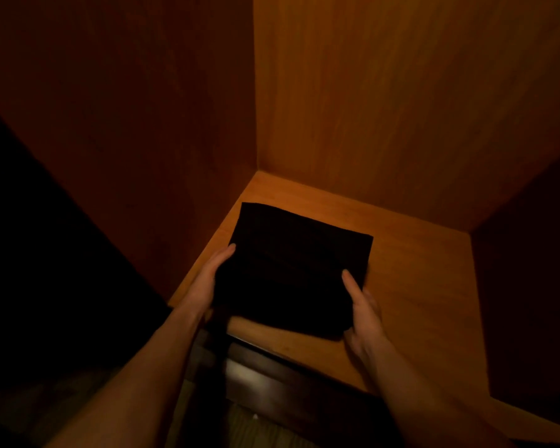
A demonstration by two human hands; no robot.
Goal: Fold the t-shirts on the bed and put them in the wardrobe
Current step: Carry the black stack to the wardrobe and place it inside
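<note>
wardrobe [417, 270] shelf: folded black t-shirt [291, 273] (apparently resting) | left hand [207, 279], right hand [364, 308]: both gripping its sides

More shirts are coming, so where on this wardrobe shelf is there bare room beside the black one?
Bare wood lies right of the folded black t-shirt, out to the right wall, and behind it toward the back panel of the shelf. The left side is crowded: the left hand and right hand hold the shirt close to the left wall.

black t-shirt [291, 270], orange-brown wood-grain wardrobe [401, 92]
</note>
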